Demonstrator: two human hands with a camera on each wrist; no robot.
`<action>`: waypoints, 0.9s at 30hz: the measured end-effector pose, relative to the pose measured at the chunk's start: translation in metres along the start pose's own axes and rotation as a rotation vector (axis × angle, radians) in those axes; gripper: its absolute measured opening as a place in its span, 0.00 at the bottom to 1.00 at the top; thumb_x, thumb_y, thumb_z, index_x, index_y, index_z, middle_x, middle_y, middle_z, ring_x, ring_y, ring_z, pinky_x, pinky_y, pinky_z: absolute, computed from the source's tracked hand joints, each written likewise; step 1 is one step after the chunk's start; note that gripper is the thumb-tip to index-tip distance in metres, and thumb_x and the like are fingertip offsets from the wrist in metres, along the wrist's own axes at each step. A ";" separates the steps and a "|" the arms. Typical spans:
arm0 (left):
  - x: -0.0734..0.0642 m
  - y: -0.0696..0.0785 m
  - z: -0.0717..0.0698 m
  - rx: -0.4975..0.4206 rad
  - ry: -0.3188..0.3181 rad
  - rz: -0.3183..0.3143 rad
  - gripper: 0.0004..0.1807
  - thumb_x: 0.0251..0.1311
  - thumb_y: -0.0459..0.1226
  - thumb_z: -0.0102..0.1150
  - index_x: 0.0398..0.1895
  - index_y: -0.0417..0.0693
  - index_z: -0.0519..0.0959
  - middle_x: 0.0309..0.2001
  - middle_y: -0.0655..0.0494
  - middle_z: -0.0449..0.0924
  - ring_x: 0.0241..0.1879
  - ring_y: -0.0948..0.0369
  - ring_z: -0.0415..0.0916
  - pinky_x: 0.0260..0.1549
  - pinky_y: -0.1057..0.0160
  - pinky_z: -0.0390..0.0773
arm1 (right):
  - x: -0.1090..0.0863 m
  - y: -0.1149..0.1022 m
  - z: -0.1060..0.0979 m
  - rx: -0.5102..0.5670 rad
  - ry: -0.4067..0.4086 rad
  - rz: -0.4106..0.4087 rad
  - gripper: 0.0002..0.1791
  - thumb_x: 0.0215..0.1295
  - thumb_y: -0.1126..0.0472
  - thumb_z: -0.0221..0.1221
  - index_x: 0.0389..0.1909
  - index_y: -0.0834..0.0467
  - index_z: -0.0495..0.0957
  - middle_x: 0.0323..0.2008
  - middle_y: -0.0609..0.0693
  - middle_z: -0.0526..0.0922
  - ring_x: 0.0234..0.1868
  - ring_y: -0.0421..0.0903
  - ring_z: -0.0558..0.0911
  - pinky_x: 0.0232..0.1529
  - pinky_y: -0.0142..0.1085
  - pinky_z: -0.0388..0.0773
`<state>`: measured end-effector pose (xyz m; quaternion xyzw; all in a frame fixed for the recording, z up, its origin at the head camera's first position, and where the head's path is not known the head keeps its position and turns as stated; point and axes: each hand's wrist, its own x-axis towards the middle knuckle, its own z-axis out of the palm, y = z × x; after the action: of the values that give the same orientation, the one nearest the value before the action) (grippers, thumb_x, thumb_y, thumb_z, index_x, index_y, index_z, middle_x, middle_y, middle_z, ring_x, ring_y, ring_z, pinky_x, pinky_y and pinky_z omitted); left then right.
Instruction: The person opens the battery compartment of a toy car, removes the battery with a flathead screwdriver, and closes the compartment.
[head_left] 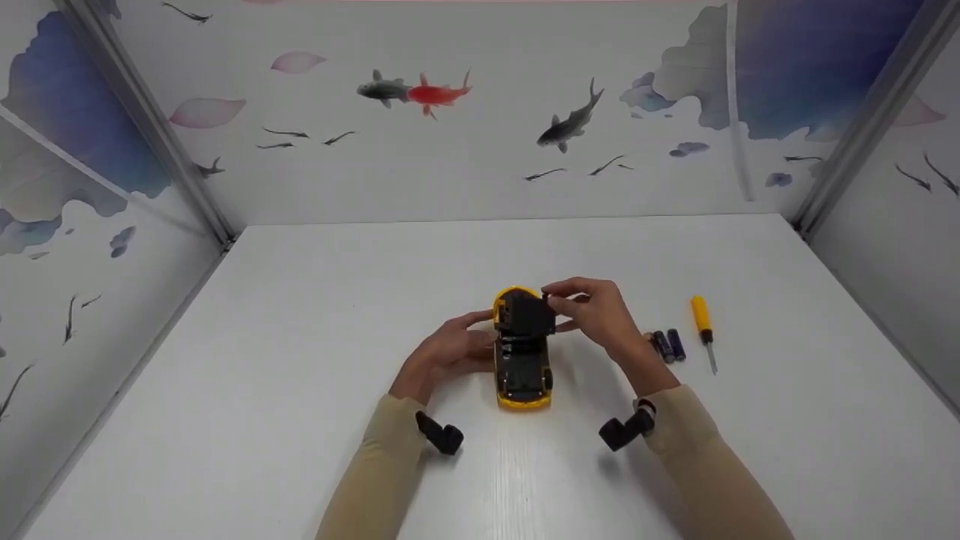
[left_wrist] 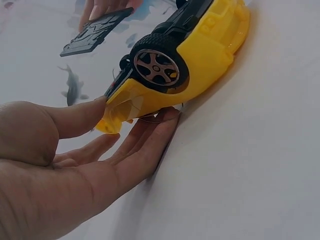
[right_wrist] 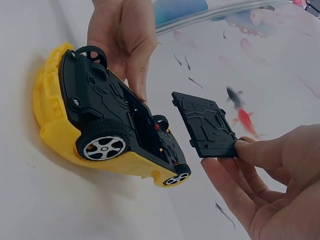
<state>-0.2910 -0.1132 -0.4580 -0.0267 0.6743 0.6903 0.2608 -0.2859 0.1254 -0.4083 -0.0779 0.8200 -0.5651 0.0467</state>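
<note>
A yellow toy car (head_left: 523, 375) lies upside down on the table, its black underside and wheels facing up. My left hand (head_left: 454, 345) grips its side, with the thumb on the near edge and the fingers below, as the left wrist view shows. In the right wrist view an uncovered battery compartment (right_wrist: 142, 125) shows in the car's underside. Between thumb and fingers my right hand (right_wrist: 270, 182) pinches a black battery cover (right_wrist: 205, 125) by one edge. That cover is held above the car, apart from it, with its moulded face visible in both wrist views.
Right of the hands, several dark batteries (head_left: 664, 346) lie on the white table (head_left: 300, 450), partly behind the right wrist. A screwdriver (head_left: 702, 315) with a yellow handle lies farther right. Printed wall panels (head_left: 480, 165) enclose the back and sides.
</note>
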 end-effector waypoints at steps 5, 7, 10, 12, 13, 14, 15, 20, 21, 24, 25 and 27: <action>0.001 0.001 -0.001 0.007 0.005 -0.004 0.35 0.69 0.33 0.57 0.78 0.55 0.59 0.62 0.44 0.80 0.57 0.49 0.82 0.57 0.51 0.82 | 0.001 0.003 0.005 -0.007 -0.001 0.012 0.15 0.72 0.63 0.58 0.57 0.58 0.82 0.56 0.60 0.80 0.51 0.52 0.84 0.44 0.38 0.87; 0.001 0.001 -0.001 0.010 0.004 -0.003 0.35 0.70 0.33 0.56 0.78 0.54 0.59 0.62 0.43 0.79 0.57 0.49 0.81 0.57 0.51 0.81 | 0.002 0.005 0.007 -0.017 0.000 0.017 0.15 0.72 0.63 0.58 0.56 0.58 0.83 0.55 0.59 0.81 0.50 0.52 0.84 0.43 0.37 0.87; 0.002 0.001 -0.001 0.008 -0.001 0.000 0.34 0.70 0.33 0.55 0.78 0.53 0.59 0.63 0.41 0.78 0.58 0.48 0.81 0.58 0.50 0.81 | 0.003 0.007 0.009 -0.035 -0.003 0.011 0.14 0.72 0.63 0.58 0.55 0.59 0.83 0.55 0.60 0.81 0.49 0.52 0.84 0.42 0.37 0.87; 0.002 0.001 -0.001 -0.007 -0.009 -0.002 0.34 0.70 0.32 0.55 0.78 0.52 0.59 0.63 0.40 0.77 0.58 0.48 0.81 0.58 0.50 0.81 | 0.003 0.008 0.010 -0.036 -0.007 0.009 0.14 0.71 0.64 0.59 0.55 0.59 0.83 0.55 0.61 0.81 0.49 0.52 0.84 0.42 0.37 0.87; 0.002 0.001 -0.001 -0.010 -0.010 -0.004 0.34 0.70 0.32 0.55 0.78 0.52 0.58 0.63 0.40 0.78 0.58 0.48 0.81 0.58 0.50 0.81 | 0.003 0.008 0.011 -0.037 -0.011 0.009 0.14 0.71 0.64 0.59 0.55 0.60 0.83 0.56 0.61 0.80 0.50 0.53 0.84 0.42 0.37 0.87; 0.002 0.001 -0.001 -0.010 -0.011 -0.006 0.34 0.70 0.32 0.55 0.78 0.53 0.59 0.63 0.40 0.78 0.58 0.48 0.81 0.58 0.50 0.81 | 0.003 0.009 0.012 -0.035 -0.014 0.011 0.14 0.71 0.65 0.59 0.55 0.60 0.83 0.56 0.61 0.80 0.50 0.53 0.84 0.42 0.37 0.87; 0.002 0.001 -0.001 -0.011 -0.010 -0.009 0.34 0.70 0.32 0.55 0.78 0.53 0.59 0.63 0.40 0.78 0.58 0.48 0.81 0.58 0.51 0.81 | 0.003 0.009 0.013 -0.035 -0.020 0.011 0.14 0.71 0.65 0.59 0.55 0.60 0.83 0.56 0.61 0.80 0.50 0.53 0.84 0.43 0.37 0.87; 0.002 0.000 -0.001 0.005 -0.002 -0.018 0.34 0.70 0.33 0.55 0.78 0.54 0.59 0.62 0.40 0.79 0.57 0.49 0.81 0.56 0.52 0.82 | 0.002 0.011 0.015 -0.031 -0.034 0.021 0.14 0.71 0.66 0.59 0.54 0.60 0.83 0.57 0.61 0.79 0.51 0.54 0.84 0.44 0.38 0.87; 0.002 0.000 -0.001 0.005 0.001 -0.020 0.34 0.70 0.33 0.56 0.78 0.54 0.59 0.61 0.40 0.79 0.56 0.49 0.82 0.56 0.52 0.82 | 0.002 0.011 0.015 -0.031 -0.035 0.019 0.14 0.71 0.66 0.59 0.54 0.60 0.83 0.57 0.61 0.79 0.51 0.55 0.84 0.44 0.38 0.87; 0.002 0.000 0.000 0.007 0.011 -0.024 0.35 0.70 0.33 0.56 0.78 0.55 0.59 0.61 0.41 0.80 0.56 0.50 0.82 0.56 0.52 0.82 | 0.002 0.012 0.015 -0.037 -0.040 0.013 0.14 0.71 0.66 0.59 0.54 0.60 0.83 0.57 0.61 0.79 0.51 0.54 0.84 0.44 0.39 0.87; 0.001 0.000 0.000 0.006 0.015 -0.026 0.35 0.69 0.33 0.57 0.78 0.55 0.59 0.60 0.41 0.80 0.55 0.50 0.82 0.56 0.52 0.82 | 0.002 0.012 0.016 -0.040 -0.043 0.013 0.14 0.71 0.65 0.58 0.54 0.60 0.83 0.57 0.61 0.79 0.50 0.54 0.84 0.43 0.39 0.87; 0.001 0.000 0.001 0.005 0.015 -0.022 0.35 0.69 0.34 0.57 0.78 0.55 0.59 0.61 0.41 0.80 0.56 0.49 0.82 0.56 0.52 0.82 | 0.002 0.012 0.016 -0.050 -0.048 0.011 0.14 0.71 0.65 0.58 0.55 0.60 0.83 0.58 0.61 0.79 0.50 0.53 0.84 0.43 0.38 0.87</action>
<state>-0.2915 -0.1124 -0.4580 -0.0390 0.6775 0.6856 0.2634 -0.2860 0.1145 -0.4251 -0.0880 0.8330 -0.5421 0.0674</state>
